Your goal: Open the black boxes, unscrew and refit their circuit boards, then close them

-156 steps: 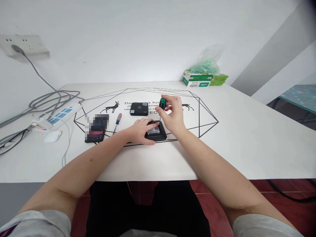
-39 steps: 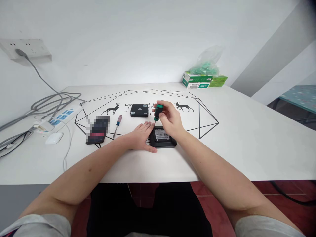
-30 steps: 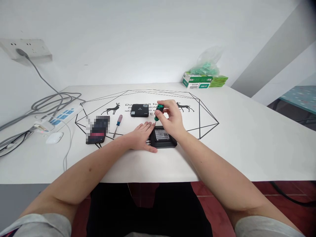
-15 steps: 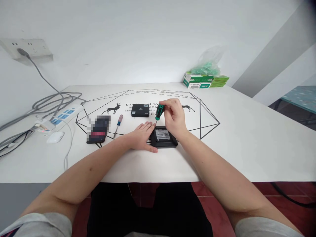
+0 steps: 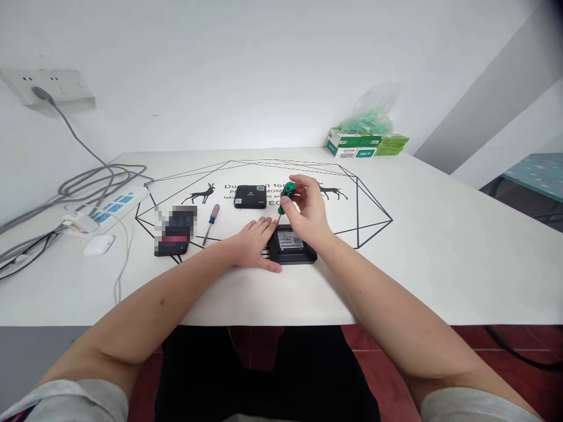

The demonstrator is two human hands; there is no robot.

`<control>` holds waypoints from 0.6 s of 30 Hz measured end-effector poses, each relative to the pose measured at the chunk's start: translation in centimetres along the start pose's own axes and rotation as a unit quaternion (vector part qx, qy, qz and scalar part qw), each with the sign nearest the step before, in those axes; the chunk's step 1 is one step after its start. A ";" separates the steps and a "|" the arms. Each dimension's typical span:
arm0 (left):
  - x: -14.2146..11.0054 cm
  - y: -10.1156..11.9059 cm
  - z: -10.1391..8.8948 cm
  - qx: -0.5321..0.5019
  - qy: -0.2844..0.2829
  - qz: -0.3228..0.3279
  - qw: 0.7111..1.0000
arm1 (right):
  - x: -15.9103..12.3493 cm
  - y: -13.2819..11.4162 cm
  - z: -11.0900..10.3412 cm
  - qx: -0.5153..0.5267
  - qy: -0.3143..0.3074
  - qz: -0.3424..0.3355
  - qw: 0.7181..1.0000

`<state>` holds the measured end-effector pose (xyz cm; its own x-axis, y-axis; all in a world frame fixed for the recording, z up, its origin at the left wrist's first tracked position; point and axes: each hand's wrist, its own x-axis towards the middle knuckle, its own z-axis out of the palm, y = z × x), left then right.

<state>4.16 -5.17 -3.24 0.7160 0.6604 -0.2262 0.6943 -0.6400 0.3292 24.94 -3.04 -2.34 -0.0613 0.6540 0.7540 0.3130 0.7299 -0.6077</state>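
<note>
A black box-shaped device [image 5: 292,252] with a white label lies on the table, label side up. Flat against its left side rests my left hand [image 5: 255,243], fingers stretched out and thumb along the near edge. My right hand [image 5: 310,211] grips the green and black handle of a screwdriver [image 5: 288,192] between thumb and fingers. The screwdriver stands tilted, its tip at the device's far left corner; the exact contact point is too small to make out. Just beyond sits a second flat black box [image 5: 250,197] with small stickers.
Left of my hand lies a screwdriver with a clear handle [image 5: 212,223], beside a blurred dark phone [image 5: 176,234]. Farther left are a white earphone case [image 5: 99,245], a power strip [image 5: 116,206] and coiled cables. Green and white boxes [image 5: 354,142] stand at the back right under a plastic bag.
My right hand's fingers have shifted around the screwdriver handle, with the thumb now lower on it. The handle leans slightly more to the right. My left hand and the device stay in place.
</note>
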 end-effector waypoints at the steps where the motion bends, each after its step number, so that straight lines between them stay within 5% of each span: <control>1: 0.0 0.0 0.0 0.000 0.000 0.000 1.000 | 0.0 -0.2 0.0 0.005 0.002 -0.010 1.000; 8: -0.1 0.1 -0.1 -0.007 -0.003 -0.003 1.000 | 0.7 -1.1 -0.8 -0.042 0.015 -0.082 0.996; 18: -0.2 0.3 -0.3 -0.001 -0.012 -0.019 1.000 | 0.5 -0.5 0.0 0.027 0.016 -0.017 0.999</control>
<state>4.22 -5.36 -2.80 0.6909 0.6742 -0.2608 0.7207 -0.6137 0.3225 24.81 -3.06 -1.67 -0.0405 0.6218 0.7821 0.2593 0.7625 -0.5928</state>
